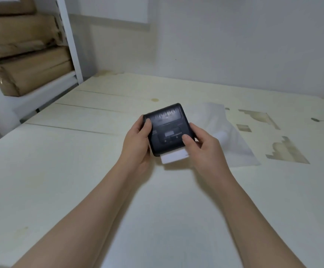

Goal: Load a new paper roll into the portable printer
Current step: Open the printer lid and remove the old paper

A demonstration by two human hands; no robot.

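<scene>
Seen from the head camera, both hands hold a black printer above the pale table. The left hand grips its left edge, thumb on top; the right hand clasps the right side, thumb on the front panel. A strip of white paper sticks out of the near edge. Just beyond the right hand lies a clear plastic wrapper — flat on the table.

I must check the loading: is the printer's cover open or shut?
Shut: the printer cover lies flat, and a paper strip sticks out at its near edge.

printer over table | wrapper right | boxes far-left
</scene>
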